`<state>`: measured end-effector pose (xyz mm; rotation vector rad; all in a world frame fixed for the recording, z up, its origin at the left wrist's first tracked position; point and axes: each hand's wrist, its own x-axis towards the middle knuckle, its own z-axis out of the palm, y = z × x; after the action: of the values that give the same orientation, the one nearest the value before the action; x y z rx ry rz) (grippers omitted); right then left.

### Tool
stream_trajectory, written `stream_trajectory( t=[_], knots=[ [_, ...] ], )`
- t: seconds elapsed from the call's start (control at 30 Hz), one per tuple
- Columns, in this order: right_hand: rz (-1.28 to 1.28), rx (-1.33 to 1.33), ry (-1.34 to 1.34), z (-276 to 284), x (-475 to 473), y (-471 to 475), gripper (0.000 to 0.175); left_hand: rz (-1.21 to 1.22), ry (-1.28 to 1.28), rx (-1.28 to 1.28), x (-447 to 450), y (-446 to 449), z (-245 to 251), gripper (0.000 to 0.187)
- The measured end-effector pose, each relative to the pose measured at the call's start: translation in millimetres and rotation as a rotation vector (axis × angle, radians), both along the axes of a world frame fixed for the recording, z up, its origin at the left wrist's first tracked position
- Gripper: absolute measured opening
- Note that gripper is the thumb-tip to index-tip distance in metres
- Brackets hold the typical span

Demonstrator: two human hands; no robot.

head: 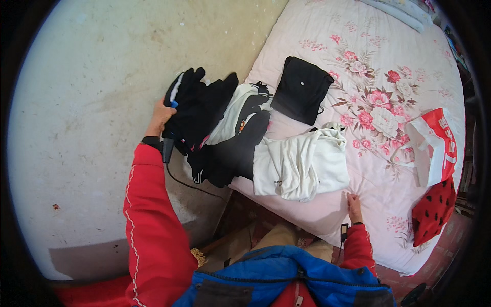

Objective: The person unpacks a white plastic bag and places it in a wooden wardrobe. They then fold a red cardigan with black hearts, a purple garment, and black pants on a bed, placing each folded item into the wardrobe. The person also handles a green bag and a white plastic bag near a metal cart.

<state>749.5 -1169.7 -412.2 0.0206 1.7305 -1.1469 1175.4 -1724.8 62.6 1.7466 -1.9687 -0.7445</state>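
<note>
On the left, my left hand (pixel 162 115) grips the edge of a bunched black garment (pixel 197 109) with a white stripe, lifted beside the wall. To its right lie a white and black garment (pixel 230 119) and a dark grey one (pixel 239 153). A loosely folded white garment (pixel 299 165) with small print rests on the bed's near edge. Beyond it is a folded black garment (pixel 301 90). My right hand (pixel 353 203) is just below the white garment's right corner, on the pink sheet; its fingers are curled, and whether they pinch the sheet is unclear.
The bed (pixel 383 215) has a pink floral cover. A red and white bag (pixel 435 146) and a red cloth with black spots (pixel 433 211) lie at its right edge. The wall (pixel 96 115) runs along the left. A cable (pixel 191 187) hangs from a device at my left wrist.
</note>
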Motion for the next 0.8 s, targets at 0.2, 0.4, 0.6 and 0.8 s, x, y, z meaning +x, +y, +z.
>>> stream_trajectory(
  t=[0.2,0.4,0.6,0.8],
  knots=[
    [0.022,-0.068,-0.025,4,-2,1,0.028,-0.103,0.330,0.063,-60,55,73,0.054],
    [-0.045,-0.168,-0.281,56,-10,7,0.041,-0.454,0.211,-0.086,-212,167,72,0.058],
    [-0.412,-0.965,-0.673,141,-21,33,0.072,-1.086,0.186,-0.443,-341,324,-71,0.071],
    [-0.628,-0.664,-0.100,113,-27,122,0.066,-1.454,-0.158,-0.105,-390,525,-244,0.056]
  ],
)
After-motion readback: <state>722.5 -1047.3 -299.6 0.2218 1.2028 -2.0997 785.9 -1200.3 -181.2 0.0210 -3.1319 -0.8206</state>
